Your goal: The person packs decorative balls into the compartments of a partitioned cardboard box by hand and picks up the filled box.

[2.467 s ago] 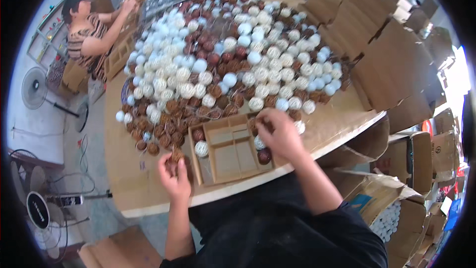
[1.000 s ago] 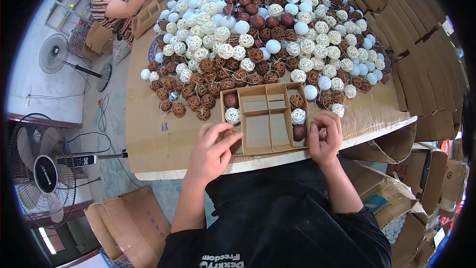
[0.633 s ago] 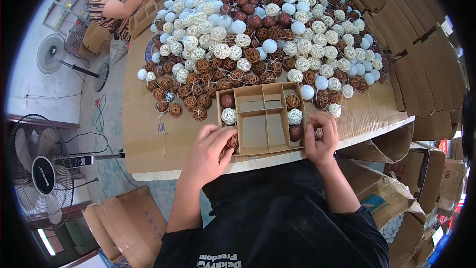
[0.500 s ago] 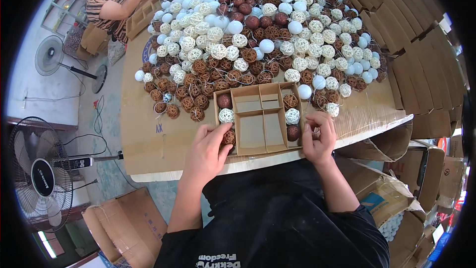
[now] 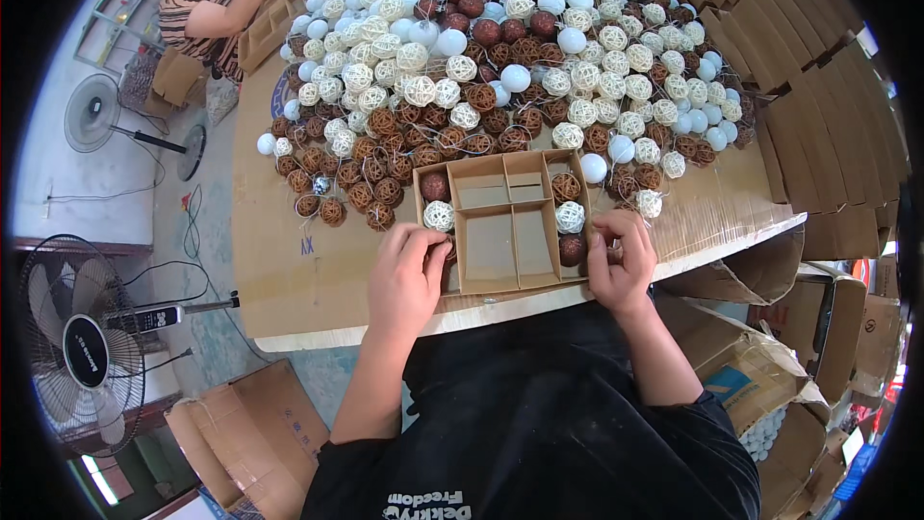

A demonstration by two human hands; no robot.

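Observation:
A divided cardboard box [image 5: 486,279] lies at the table's near edge, in front of my body. Its left column holds a dark red glittery ball [image 5: 434,186], a white wicker ball [image 5: 439,217] and a brown wicker ball [image 5: 450,252], partly hidden by fingers. My left hand [image 5: 406,270] reaches over the left wall, fingers closed at that brown ball. On the right side sit a brown wicker ball [image 5: 565,187], a white wicker ball [image 5: 570,218] and a dark red ball [image 5: 572,249]. My right hand [image 5: 624,255] is curled around the box's right wall. The middle compartments are bare.
A big heap of white, cream, brown and dark red balls on wires [image 5: 491,67] covers the table beyond the box. Stacked cardboard boxes [image 5: 818,106] stand at right, open cartons [image 5: 760,366] below them. Fans [image 5: 85,351] stand left. Another person [image 5: 207,10] works at far left.
My left fingers have closed in over the brown wicker ball and now cover more of it. The box sits slightly higher in view. My right hand stays at the right wall.

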